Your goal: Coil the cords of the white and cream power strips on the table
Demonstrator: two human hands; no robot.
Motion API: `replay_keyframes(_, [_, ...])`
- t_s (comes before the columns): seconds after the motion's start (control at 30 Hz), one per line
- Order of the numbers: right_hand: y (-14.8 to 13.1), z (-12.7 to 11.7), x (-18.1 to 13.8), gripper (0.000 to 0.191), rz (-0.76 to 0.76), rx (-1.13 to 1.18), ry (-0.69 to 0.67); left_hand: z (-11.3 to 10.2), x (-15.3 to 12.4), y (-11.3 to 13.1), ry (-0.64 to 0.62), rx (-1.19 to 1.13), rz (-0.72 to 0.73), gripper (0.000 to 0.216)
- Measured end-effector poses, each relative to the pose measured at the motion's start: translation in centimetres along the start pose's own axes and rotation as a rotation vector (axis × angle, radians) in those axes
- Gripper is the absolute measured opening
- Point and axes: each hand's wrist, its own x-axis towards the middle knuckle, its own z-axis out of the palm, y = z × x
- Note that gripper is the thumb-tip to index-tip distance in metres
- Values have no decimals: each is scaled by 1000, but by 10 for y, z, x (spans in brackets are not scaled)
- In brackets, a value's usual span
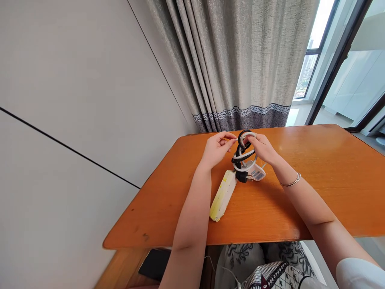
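Note:
My right hand (262, 147) is closed around a tangled bundle of cords, raised just above the table. The bundle is made up of a black cord (240, 151) and a white cable (253, 157), looped through each other. To its left, my left hand (219, 147) pinches what looks like a thin white end of the cable. A black plug (241, 176) hangs at the bottom of the loops. Beside it is a white plug or adapter block (257, 172) with printed labels. A white, yellow-stained power strip (223, 196) lies slanted on the table below my hands.
The orange-brown wooden table (168, 200) has rounded corners. A grey wall (75, 100) runs along its left side. Grey curtains (240, 60) hang behind the far edge, with a glass door frame (339, 60) at right. A dark flat object (155, 264) lies below the near edge.

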Motion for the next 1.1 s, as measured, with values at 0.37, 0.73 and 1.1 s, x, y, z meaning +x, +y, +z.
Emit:
replay_keyframes(0.37, [10, -26, 19, 40, 154, 373, 556, 6, -1, -18, -382, -189, -66, 89])
replay_keyframes(0.73, [24, -30, 28, 29, 320, 928, 715, 25, -5, -74, -556, -433, -314, 121])
replay_keyframes(1.1, [73, -25, 32, 26, 372, 882, 1028, 43, -22, -93, -272, -397, -376, 126])
